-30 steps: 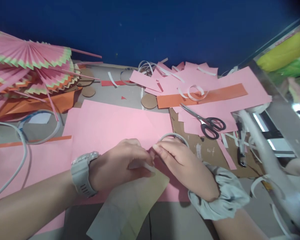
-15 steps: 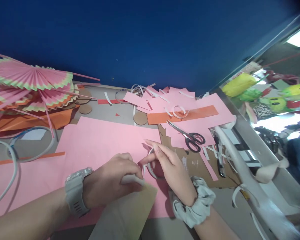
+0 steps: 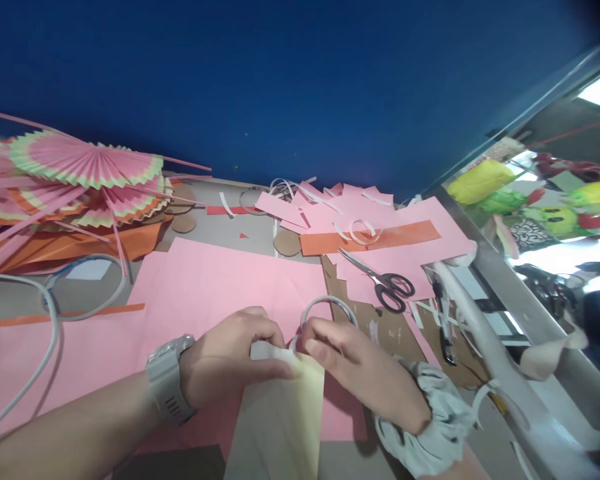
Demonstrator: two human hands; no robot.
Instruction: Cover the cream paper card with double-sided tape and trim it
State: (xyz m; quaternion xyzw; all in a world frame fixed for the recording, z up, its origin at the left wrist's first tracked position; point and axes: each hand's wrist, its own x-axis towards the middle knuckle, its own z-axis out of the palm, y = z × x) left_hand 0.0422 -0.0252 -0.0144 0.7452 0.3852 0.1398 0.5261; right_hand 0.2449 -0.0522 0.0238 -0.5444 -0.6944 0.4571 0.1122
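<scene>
My left hand (image 3: 240, 350) pinches the top edge of a pale yellow-grey sheet of paper (image 3: 280, 427) between thumb and fingers. Close beside it, my right hand (image 3: 360, 370) has its fingers curled at the sheet's top right corner. A thin white ring (image 3: 330, 300), which looks like a roll of narrow tape, sticks out from behind the right fingers. Between both hands a short white strip (image 3: 294, 343) runs to the sheet's edge. Large pink paper (image 3: 220, 280) lies flat beneath.
Black-handled scissors (image 3: 380, 280) and a utility knife (image 3: 445, 327) lie to the right. Pink paper pieces (image 3: 330, 207) and an orange strip (image 3: 380, 237) are behind. Pleated paper fans (image 3: 95, 163) and a hoop (image 3: 123, 287) sit at left. A blue wall (image 3: 280, 87) rises at the back.
My right fingers, stretched out before, are now curled in at the sheet's corner. The white ring has shifted up and right. The sheet has turned more upright and moved right with my left hand.
</scene>
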